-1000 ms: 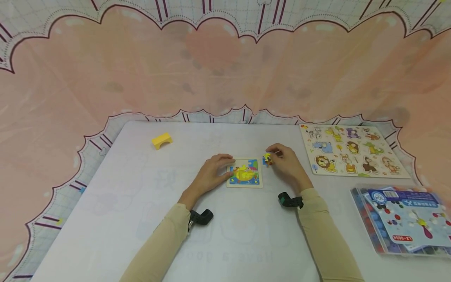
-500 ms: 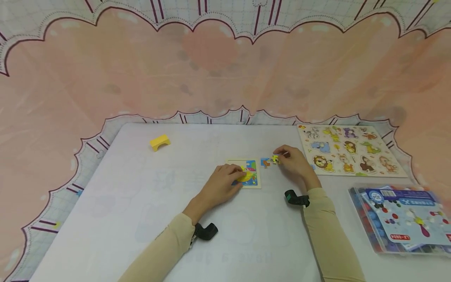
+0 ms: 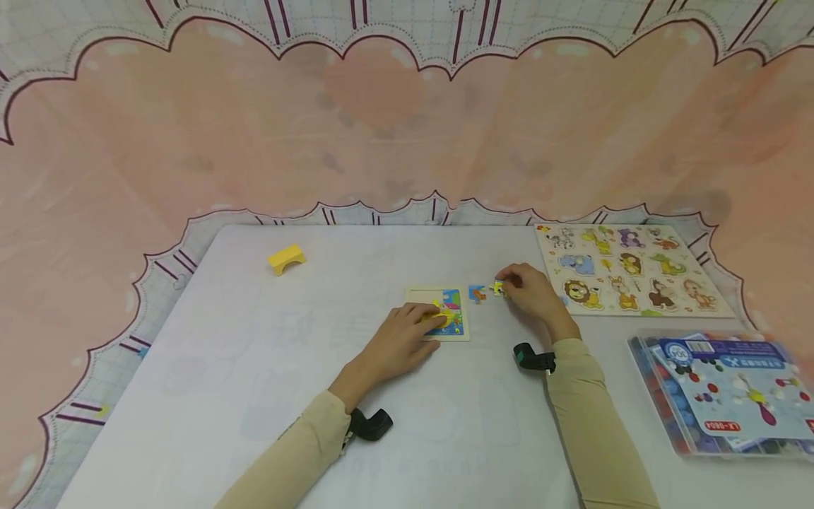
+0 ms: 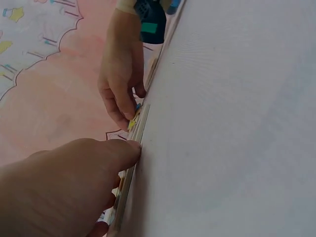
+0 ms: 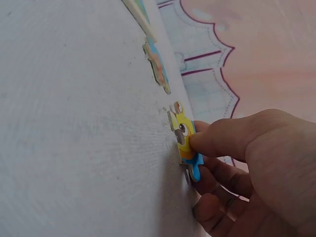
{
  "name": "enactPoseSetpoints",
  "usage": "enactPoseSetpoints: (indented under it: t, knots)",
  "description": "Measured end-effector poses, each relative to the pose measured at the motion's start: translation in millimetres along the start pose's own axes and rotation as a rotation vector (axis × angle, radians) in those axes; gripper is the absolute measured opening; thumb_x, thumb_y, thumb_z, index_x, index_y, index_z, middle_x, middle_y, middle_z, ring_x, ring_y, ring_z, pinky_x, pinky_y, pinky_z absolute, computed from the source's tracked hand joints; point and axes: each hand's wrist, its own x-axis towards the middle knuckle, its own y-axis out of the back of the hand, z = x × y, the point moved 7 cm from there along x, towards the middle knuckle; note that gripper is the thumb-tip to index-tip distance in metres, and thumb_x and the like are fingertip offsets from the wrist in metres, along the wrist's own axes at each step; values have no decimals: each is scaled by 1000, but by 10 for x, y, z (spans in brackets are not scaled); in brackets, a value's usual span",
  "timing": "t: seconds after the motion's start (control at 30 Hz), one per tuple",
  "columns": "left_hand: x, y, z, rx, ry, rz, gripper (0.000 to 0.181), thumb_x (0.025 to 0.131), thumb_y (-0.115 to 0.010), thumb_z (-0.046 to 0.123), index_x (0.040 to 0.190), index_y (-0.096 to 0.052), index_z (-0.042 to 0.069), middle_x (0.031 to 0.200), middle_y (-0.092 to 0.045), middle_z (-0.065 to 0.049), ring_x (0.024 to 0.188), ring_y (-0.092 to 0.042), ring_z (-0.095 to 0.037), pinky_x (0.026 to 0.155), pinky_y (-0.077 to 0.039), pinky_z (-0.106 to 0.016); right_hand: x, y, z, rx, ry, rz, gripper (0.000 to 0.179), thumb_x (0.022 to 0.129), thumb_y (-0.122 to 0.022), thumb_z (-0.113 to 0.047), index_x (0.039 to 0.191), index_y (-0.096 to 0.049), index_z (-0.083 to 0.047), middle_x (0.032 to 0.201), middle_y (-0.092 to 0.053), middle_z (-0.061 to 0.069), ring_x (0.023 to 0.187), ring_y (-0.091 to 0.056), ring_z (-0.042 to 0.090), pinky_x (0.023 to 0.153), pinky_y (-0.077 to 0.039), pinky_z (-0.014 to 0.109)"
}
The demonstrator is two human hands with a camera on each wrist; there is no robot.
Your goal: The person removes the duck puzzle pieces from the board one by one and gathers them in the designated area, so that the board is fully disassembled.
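Your right hand (image 3: 528, 290) pinches the yellow piece (image 5: 184, 140) close to the worktop (image 3: 210, 382), near the blue piece (image 3: 476, 293); your left hand (image 3: 399, 339), its grip loosely spread, rests on the puzzle (image 3: 453, 319).

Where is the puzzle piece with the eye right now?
The eye piece is pinched in the right hand, right of the small puzzle board in the head view, with another piece lying between them.
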Motion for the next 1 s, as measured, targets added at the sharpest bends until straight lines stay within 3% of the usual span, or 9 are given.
enactPoseSetpoints:
  t: [0.7,1.0]
  knots:
    - [-3,-24,-51,-32,-1,27,43,92,-59,33,133,-55,20,137,-50,-1,127,-43,-20,101,-39,-42,21,-24,-5,-54,12,-19,21,94,-51,-8,110,-64,-2,102,-54,15,92,-48,27,84,-41,38]
    - [-4,-48,-62,-40,4,19,43,93,-58,35,133,-54,21,137,-50,1,121,-45,-18,101,-39,-40,31,-34,-21,-50,32,20,21,97,-49,-15,112,-60,-5,101,-55,13,91,-48,25,80,-40,36]
